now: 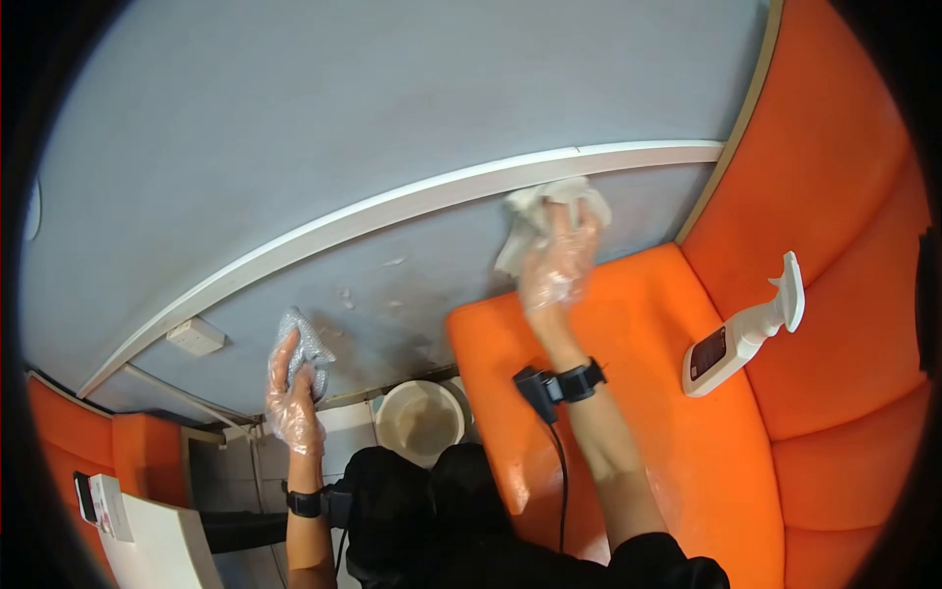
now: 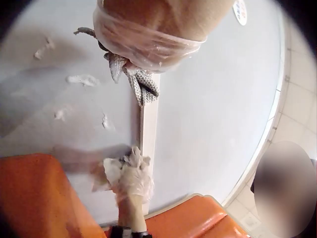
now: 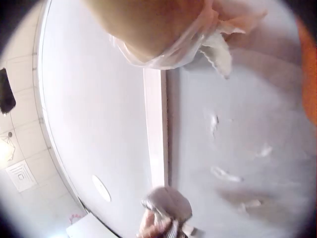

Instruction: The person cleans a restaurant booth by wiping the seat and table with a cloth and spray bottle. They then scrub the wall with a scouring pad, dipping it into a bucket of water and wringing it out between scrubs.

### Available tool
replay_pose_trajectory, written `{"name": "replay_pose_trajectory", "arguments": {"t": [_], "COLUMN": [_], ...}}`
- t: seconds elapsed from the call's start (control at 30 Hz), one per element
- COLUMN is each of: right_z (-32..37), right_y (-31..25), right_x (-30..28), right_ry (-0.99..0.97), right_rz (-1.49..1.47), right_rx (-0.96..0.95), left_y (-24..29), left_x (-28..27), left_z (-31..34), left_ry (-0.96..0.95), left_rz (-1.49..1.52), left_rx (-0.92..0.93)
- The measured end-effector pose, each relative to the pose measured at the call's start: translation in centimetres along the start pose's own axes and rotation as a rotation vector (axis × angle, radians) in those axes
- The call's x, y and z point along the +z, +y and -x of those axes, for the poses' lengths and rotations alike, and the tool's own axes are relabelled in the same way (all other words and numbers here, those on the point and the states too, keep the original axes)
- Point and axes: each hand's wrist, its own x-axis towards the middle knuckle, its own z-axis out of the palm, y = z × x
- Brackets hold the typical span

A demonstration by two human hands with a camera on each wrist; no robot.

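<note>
My right hand (image 1: 561, 260), in a clear plastic glove, presses a whitish cloth (image 1: 535, 218) against the grey wall just under the white rail (image 1: 432, 196). In the left wrist view that cloth (image 2: 113, 171) lies beside the rail. Lower at the left, my gloved left hand (image 1: 294, 398) grips a grey patterned cloth (image 1: 306, 346), held in front of the wall. Its folds (image 2: 143, 87) hang below the hand in the left wrist view. White foam patches (image 1: 394, 262) cling to the wall between the hands.
A white spray bottle (image 1: 731, 348) lies on the orange seat (image 1: 628, 393) at the right. On the floor between the wall and my knees stands a pale bucket (image 1: 420, 422). A socket box (image 1: 196, 337) is fixed to the wall at the left, near a white table (image 1: 147, 550).
</note>
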Motion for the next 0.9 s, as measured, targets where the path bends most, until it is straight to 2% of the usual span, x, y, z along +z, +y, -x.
{"name": "replay_pose_trajectory", "arguments": {"t": [0.1,0.13,0.2,0.23,0.3,0.33,0.4,0.47,0.53,0.6,0.67,0.73,0.77,0.8,0.87,0.9], "right_z": [3.3,4.1,5.3,5.4,4.3,3.0,1.8,0.7,-0.2,-1.3,-1.1,-1.8,-2.6,-1.8,0.3,0.2], "right_y": [-3.5,-4.1,-4.8,-4.5,-2.6,-1.0,3.9,7.1,7.8,9.3,11.4,10.3,6.1,5.6,5.1,3.7], "right_x": [1.3,1.8,2.9,3.0,2.8,1.4,2.5,1.7,-2.2,-6.1,-8.7,-11.9,-14.2,-14.6,-15.8,-16.4], "right_ry": [-0.105,-0.109,-0.261,-0.263,-0.36,-0.524,-0.505,-0.497,-0.206,-0.442,-0.645,-0.986,-1.082,-1.082,-0.513,-0.518], "right_rz": [0.012,0.011,0.132,0.128,0.186,0.151,0.145,0.053,-0.013,-0.181,0.058,-0.004,0.197,0.202,0.457,0.459], "right_rx": [-0.273,-0.269,-0.719,-0.719,-0.908,-0.864,-0.7,-0.367,-0.483,-0.333,-0.104,0.133,0.135,0.131,-0.287,-0.288], "left_y": [0.6,1.0,1.4,1.5,1.7,1.5,0.8,0.0,-0.1,-0.2,-0.7,-0.2,0.3,0.2,0.4,0.5], "left_x": [0.7,1.1,1.7,1.9,2.3,2.1,1.8,1.5,1.2,1.4,1.6,2.8,3.8,4.7,7.0,7.8], "left_z": [-0.1,-0.1,0.0,0.2,0.4,0.4,0.6,0.5,0.6,0.3,-0.4,-0.8,-1.0,-1.6,-3.0,-3.9], "left_ry": [-0.035,-0.024,-0.022,-0.026,-0.028,-0.02,-0.047,-0.023,-0.044,-0.06,-0.129,-0.146,-0.154,-0.189,-0.226,-0.226], "left_rz": [-0.041,-0.019,-0.005,-0.023,-0.041,-0.045,-0.018,-0.057,-0.054,-0.109,-0.208,-0.374,-0.394,-0.424,-0.53,-0.53], "left_rx": [0.05,0.048,0.037,0.055,0.068,0.063,0.013,0.021,-0.035,-0.001,0.067,0.28,0.357,0.445,0.635,0.631]}}
